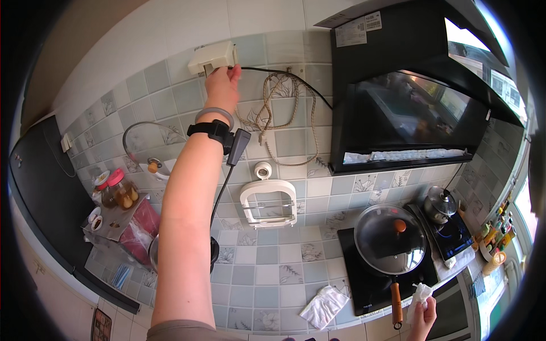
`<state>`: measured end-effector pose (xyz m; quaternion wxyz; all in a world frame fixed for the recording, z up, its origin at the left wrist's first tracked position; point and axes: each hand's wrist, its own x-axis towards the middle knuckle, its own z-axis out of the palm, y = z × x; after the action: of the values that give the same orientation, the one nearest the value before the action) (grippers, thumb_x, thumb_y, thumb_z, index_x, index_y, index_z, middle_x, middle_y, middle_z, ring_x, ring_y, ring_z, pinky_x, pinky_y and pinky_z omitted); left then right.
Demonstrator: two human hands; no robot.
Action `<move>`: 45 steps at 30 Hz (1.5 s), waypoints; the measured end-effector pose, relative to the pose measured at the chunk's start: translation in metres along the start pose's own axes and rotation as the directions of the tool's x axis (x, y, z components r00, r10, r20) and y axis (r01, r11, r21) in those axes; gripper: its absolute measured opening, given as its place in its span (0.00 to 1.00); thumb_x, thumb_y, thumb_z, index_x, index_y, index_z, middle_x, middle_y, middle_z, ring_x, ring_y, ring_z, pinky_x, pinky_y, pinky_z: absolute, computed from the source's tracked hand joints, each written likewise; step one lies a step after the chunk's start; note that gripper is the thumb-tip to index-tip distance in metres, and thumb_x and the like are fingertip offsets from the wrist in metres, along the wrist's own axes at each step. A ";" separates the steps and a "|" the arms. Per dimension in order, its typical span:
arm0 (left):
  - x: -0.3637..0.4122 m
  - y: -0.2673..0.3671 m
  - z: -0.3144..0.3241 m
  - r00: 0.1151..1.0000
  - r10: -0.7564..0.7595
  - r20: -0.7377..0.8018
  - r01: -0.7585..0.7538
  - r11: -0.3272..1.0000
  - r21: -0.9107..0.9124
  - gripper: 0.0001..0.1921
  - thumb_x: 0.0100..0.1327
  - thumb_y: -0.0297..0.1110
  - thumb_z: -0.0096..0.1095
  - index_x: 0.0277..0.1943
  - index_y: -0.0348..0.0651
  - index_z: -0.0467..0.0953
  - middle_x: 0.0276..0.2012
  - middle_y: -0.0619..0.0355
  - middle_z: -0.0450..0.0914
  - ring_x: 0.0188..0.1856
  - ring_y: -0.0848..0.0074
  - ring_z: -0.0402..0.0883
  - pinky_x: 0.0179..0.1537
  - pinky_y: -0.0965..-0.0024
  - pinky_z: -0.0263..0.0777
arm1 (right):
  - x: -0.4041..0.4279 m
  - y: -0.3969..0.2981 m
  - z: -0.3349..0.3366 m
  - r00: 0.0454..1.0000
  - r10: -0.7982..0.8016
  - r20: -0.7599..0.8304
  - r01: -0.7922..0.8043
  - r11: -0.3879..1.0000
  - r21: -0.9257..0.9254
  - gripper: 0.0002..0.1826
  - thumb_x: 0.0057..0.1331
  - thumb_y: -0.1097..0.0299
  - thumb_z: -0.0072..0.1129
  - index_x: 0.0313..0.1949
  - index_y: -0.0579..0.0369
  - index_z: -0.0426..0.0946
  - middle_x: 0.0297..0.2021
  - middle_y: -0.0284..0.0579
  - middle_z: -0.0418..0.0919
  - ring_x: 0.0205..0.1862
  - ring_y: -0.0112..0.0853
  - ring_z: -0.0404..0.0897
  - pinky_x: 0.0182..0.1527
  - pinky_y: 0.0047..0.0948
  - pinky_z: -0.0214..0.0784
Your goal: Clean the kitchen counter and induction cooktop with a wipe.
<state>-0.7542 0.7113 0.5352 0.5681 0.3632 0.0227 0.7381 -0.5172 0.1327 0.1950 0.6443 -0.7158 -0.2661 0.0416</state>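
Note:
My left hand [222, 87] reaches up to a cream socket cover [213, 57] on the tiled wall. Its fingers are curled at the cover's lower edge, closed around the end of a black power cord [266, 69]; the fingertips and any plug are partly hidden. A black band [211, 130] and a grey ring [214, 111] circle that wrist. Beside the band is a dark plug-like block [239, 147] with a cord hanging down; whether it is attached to the band, I cannot tell. Low at the right, my right hand [423, 315] pinches a crumpled white tissue [421, 293] near the wok's wooden handle [396, 303].
A black range hood [409, 115] juts out above a lidded wok [390, 239] on an induction cooktop [350, 273]. A small lidded pot [440, 204] stands behind. A braided cord [268, 123] loops on the wall. A folded white cloth [325, 306] lies on the counter; jars [123, 189] stand left.

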 end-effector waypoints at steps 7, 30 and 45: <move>0.029 -0.003 -0.013 0.992 -0.056 0.114 0.059 0.998 -0.023 0.08 0.67 0.25 0.50 0.47 0.31 0.68 0.40 0.49 0.75 0.38 0.68 0.79 0.44 0.67 0.80 | -0.010 0.009 0.004 1.000 -0.022 0.014 0.021 0.999 0.038 0.14 0.68 0.71 0.54 0.51 0.64 0.72 0.45 0.41 0.76 0.45 0.26 0.72 0.48 0.23 0.65; -0.052 -0.099 -0.041 0.882 -0.319 -0.346 0.217 0.929 -0.301 0.12 0.69 0.29 0.49 0.49 0.29 0.65 0.40 0.48 0.74 0.40 0.63 0.80 0.45 0.71 0.82 | -0.020 0.001 0.008 0.999 -0.007 0.052 0.008 1.000 -0.030 0.13 0.69 0.73 0.52 0.51 0.63 0.72 0.48 0.42 0.76 0.49 0.27 0.72 0.53 0.25 0.63; -0.138 -0.085 -0.071 0.889 -0.447 0.101 0.405 0.870 0.283 0.15 0.69 0.40 0.52 0.48 0.34 0.69 0.38 0.50 0.78 0.37 0.68 0.80 0.37 0.71 0.76 | -0.013 -0.016 0.028 0.971 0.237 -0.014 -0.222 0.929 0.295 0.15 0.68 0.73 0.51 0.52 0.64 0.70 0.41 0.34 0.74 0.40 0.19 0.71 0.43 0.17 0.63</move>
<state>-0.7115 0.6504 0.3745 0.6657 0.4780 0.1501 0.5530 -0.5446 0.1526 0.2019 0.7399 -0.6399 -0.1556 0.1376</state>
